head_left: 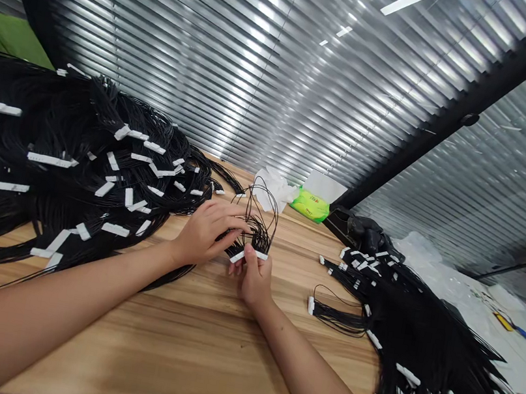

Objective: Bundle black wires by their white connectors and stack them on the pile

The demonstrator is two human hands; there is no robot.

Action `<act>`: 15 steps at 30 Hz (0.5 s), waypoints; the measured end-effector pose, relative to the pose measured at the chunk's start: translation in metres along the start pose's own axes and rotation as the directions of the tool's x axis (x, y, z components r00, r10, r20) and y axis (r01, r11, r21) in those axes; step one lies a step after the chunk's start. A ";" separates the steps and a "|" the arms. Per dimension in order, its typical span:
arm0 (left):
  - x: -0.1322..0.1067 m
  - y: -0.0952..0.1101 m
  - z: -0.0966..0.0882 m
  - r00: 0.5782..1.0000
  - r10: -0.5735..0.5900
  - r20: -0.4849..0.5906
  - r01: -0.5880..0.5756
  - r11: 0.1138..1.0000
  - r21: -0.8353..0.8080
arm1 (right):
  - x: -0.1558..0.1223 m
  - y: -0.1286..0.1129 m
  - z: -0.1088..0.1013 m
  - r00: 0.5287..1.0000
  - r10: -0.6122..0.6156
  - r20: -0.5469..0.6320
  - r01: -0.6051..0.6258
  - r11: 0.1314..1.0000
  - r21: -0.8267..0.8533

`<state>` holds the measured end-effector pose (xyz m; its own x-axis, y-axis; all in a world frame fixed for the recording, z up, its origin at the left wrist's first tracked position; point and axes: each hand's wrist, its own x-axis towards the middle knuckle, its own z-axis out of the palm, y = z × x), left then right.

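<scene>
My right hand [255,280] pinches a long white connector [237,257] between thumb and fingers, just above the wooden table. From the connector a bundle of thin black wires [261,239] rises and loops upward. Beside it, my left hand [211,229] reaches in from the left, with thumb and fingers closed round part of these wires. Its fingertips are partly lost among the dark strands. Some loose wire loops stand up above both hands.
A large heap of black wire harnesses [55,133] with white connectors covers the table's left side. Another heap [427,320] lies on the right. Crumpled white tissue [277,188] and a green tissue pack [310,205] sit at the back, near the blinds [244,56]. Blue-and-yellow pliers [517,329] lie far right.
</scene>
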<state>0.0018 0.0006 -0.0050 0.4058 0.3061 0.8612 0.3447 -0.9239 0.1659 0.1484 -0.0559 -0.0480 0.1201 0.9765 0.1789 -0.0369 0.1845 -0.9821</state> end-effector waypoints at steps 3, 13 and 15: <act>-0.001 -0.005 0.005 0.977 -0.210 -0.043 0.203 0.970 -0.133 | -0.001 -0.002 0.001 1.000 0.012 0.015 -0.012 1.000 -0.023; 0.000 -0.015 0.012 0.823 -0.567 0.037 0.477 0.654 -0.587 | -0.009 -0.007 -0.006 0.949 -0.059 0.311 0.162 0.935 -0.314; 0.001 -0.016 0.013 0.822 -0.569 -0.020 0.465 0.691 -0.553 | -0.009 -0.007 -0.005 0.959 -0.065 0.275 0.152 0.940 -0.306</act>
<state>0.0081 0.0185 -0.0132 0.1212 0.7726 0.6233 -0.0412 -0.6234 0.7808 0.1528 -0.0661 -0.0432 -0.1553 0.9553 0.2517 0.2872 0.2874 -0.9137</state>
